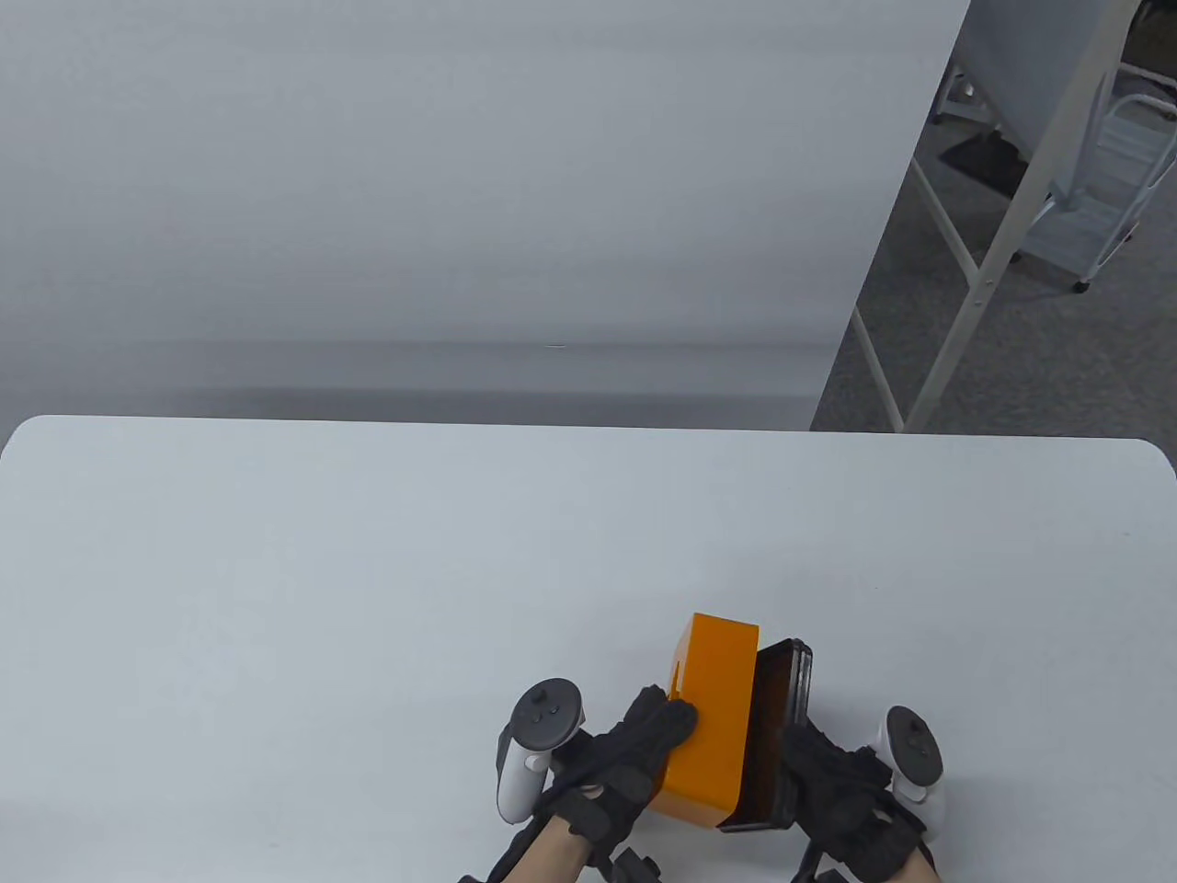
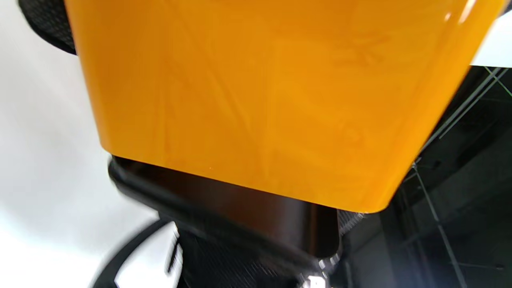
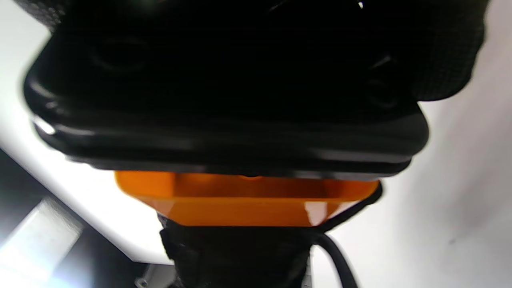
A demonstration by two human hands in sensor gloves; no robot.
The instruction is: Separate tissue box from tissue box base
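Observation:
An orange tissue box (image 1: 713,717) lies on its side near the table's front edge, with its black base (image 1: 777,736) against its right, open side. A narrow gap shows between box and base at the far end. My left hand (image 1: 634,750) grips the box's left face. My right hand (image 1: 841,796) holds the base from the right. In the left wrist view the orange box (image 2: 260,100) fills the frame, with the black base (image 2: 248,208) below it. In the right wrist view the black base (image 3: 224,120) fills the top, with the orange box (image 3: 244,200) behind it.
The white table (image 1: 368,598) stretches far and left of the box. A white backdrop (image 1: 460,184) stands behind the table. A metal frame (image 1: 993,248) and a white rack (image 1: 1103,184) stand off the table at the back right.

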